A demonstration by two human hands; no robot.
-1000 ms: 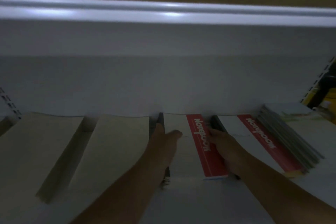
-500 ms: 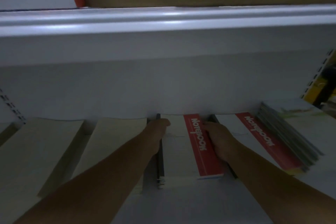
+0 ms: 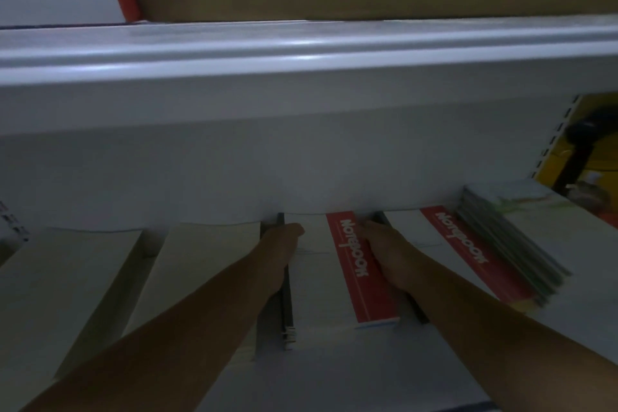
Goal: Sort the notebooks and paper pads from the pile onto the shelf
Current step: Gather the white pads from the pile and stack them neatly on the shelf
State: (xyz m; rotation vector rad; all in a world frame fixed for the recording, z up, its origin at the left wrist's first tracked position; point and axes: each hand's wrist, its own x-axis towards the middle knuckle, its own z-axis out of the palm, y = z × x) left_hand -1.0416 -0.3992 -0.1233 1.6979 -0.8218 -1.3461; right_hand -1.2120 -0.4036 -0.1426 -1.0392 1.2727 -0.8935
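Squeezing from both sides is where this can go wrong, says the first. The left hand (image 3: 281, 244) grips the notebook stack (image 3: 317, 278) at its spiral side, thumb over the white cover, the other fingers hidden down the edge. The right hand (image 3: 384, 251) lies along the opposite edge on the red band, fingertips running into the gap beside the second stack (image 3: 468, 254).

Does the right hand have hold of it? asks the other.

I cannot tell. The light is dim and the fingers go out of sight. It touches the stack, and that much shows.

And where does the stack sit?

Flat on the shelf (image 3: 334, 371), pushed in near the back wall, between the beige pads (image 3: 200, 261) on the left and the second stack on the right. I judge it nearly placed, with only squaring up left.

So what is the risk?

Three things, I think. The covers look slick, so uneven pressure could skew the top copies or fan them out. The spirals could snag on the beige pads just beside them if the stack slides sideways. And the right wrist is close to the second stack, with the greenish pads (image 3: 535, 237) lying splayed against its far side. A nudge on pulling out could set those sliding toward the shelf's front.
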